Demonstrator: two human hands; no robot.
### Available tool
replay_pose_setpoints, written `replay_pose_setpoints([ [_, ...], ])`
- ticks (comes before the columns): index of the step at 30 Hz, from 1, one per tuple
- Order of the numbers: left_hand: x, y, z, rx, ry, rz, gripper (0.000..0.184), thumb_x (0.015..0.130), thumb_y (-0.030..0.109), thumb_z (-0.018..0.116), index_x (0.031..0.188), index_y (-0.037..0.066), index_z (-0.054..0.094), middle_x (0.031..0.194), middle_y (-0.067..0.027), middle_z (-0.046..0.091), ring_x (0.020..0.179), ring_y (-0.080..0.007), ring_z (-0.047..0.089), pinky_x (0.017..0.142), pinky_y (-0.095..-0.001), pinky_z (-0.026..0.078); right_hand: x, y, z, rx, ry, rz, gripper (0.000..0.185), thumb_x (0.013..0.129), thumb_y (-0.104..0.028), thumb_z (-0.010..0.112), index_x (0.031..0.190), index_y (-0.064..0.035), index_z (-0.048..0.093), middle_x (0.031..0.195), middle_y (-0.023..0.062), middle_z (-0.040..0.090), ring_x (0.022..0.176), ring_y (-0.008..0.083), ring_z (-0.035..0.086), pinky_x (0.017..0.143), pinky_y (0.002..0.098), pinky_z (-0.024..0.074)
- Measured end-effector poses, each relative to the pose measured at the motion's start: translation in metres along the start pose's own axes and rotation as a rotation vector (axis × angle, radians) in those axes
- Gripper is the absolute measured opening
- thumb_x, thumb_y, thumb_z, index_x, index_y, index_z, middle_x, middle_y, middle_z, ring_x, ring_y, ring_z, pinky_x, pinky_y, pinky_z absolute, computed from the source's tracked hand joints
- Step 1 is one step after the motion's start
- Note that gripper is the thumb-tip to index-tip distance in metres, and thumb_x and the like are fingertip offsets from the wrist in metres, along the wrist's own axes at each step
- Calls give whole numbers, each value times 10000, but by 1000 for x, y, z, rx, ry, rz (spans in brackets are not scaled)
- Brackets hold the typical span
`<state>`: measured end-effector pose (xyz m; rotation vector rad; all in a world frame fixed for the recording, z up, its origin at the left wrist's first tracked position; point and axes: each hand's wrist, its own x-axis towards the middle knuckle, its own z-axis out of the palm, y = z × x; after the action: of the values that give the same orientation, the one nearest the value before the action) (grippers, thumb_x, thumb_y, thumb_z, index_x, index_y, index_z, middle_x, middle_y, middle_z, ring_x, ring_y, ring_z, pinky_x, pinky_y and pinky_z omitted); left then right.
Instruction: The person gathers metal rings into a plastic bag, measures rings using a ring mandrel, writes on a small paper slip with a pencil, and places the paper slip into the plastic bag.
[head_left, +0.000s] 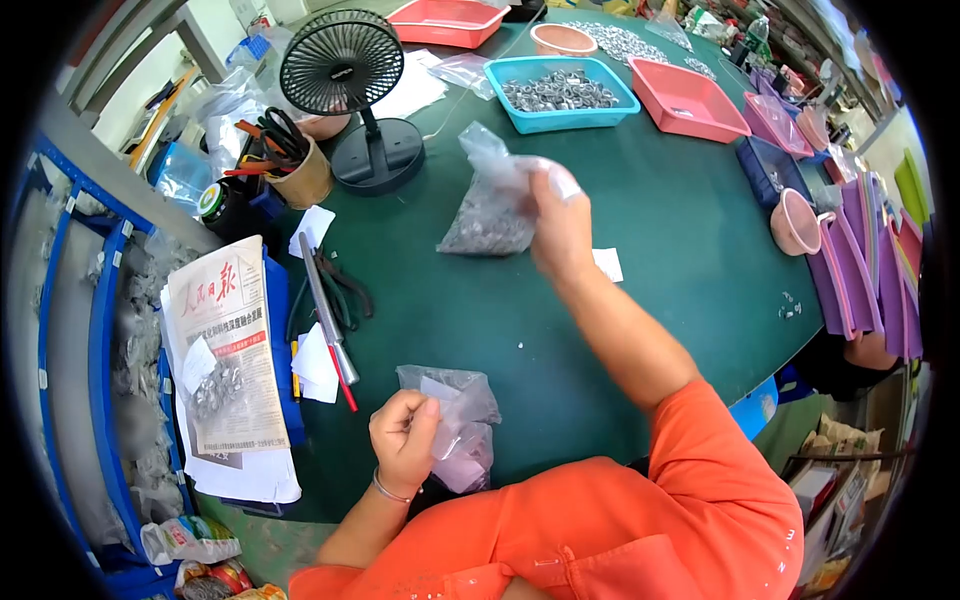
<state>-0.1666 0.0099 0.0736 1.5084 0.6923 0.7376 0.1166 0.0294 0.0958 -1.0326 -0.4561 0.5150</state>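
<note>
My right hand [560, 215] grips the gathered top of a clear plastic bag [485, 222] filled with small grey pieces. That bag is over the green table, its lower part bulging to the left of my fingers. Nearer my body, my left hand [405, 435] is closed, thumb against fingers, on the edge of another clear plastic bag [465, 445]. A pale slip shows inside or behind this second bag, and its lower part looks pinkish. What else it contains I cannot make out. A small white paper [607, 264] lies beside my right wrist.
A black fan [375, 150] stands at the back left by a tool holder [303, 180]. A blue tray [560, 95] of metal parts and a pink tray [690, 100] sit at the back. Pliers [345, 290] and a newspaper [230, 340] lie left.
</note>
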Motion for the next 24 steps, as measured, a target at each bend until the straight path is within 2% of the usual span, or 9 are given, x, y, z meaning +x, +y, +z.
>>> replay_pose_setpoints([
  [6,20,-6,9,-98,-121,1,328,957,248,559,755,-10,567,790,-62,606,712,-107,527,642,-240,412,-80,0,11,280,-186,0,111,946,-116,577,1010,-31,603,916,9,614,810,84,552,716,240,458],
  [8,23,-15,6,-236,-132,-56,502,974,444,483,794,-14,582,822,-85,623,738,-128,547,673,-254,429,-99,-17,11,-10,-349,151,131,924,-128,599,1012,-32,608,1017,54,628,934,128,579,821,282,469],
  [9,24,-17,3,-299,-202,-212,766,913,702,259,898,2,572,880,-91,594,828,-176,574,768,-302,462,-105,-16,12,-196,-548,-150,171,872,-122,650,1018,-36,624,1032,93,637,958,173,599,843,312,480],
  [11,17,-26,2,-601,-82,-267,755,943,661,253,1107,-10,557,1063,-106,614,1004,-214,592,862,-345,482,-120,-18,20,-366,-1007,-309,401,795,-117,684,1173,-50,566,1090,157,620,997,336,602,885,413,467],
  [14,17,-15,4,-752,-69,-361,602,984,505,361,1144,-34,574,1078,-96,640,974,-206,620,825,-322,501,-116,-41,8,-353,-1216,-175,557,770,-184,734,1252,-22,509,1154,168,600,1047,357,582,918,431,449],
  [17,21,1,7,-463,-89,-344,303,946,220,503,923,-41,655,819,-78,670,721,-130,634,645,-259,486,-86,-45,-38,-646,-1027,-250,590,716,-223,794,1213,-16,552,1156,149,604,1066,340,575,937,413,443],
  [20,13,-11,6,-464,-39,-296,294,945,207,504,884,-32,662,772,-64,659,696,-113,619,629,-257,475,-43,-26,-100,-1297,-449,-538,465,731,-188,782,1122,-11,602,1183,153,593,1101,326,548,955,410,442],
  [22,10,-14,11,-442,10,-288,285,959,195,449,895,-8,638,776,-50,647,651,-110,601,602,-251,478,-41,-3,-138,-1581,-224,-381,370,751,-200,741,1051,-12,634,1080,160,638,1054,341,567,900,415,469],
  [24,10,-15,17,-424,99,-256,294,959,204,445,891,-8,637,781,-56,647,672,-113,610,609,-255,485,-38,10,-165,-1555,-244,-480,323,784,-187,713,1044,-12,639,1035,149,655,982,324,600,846,406,493],
])
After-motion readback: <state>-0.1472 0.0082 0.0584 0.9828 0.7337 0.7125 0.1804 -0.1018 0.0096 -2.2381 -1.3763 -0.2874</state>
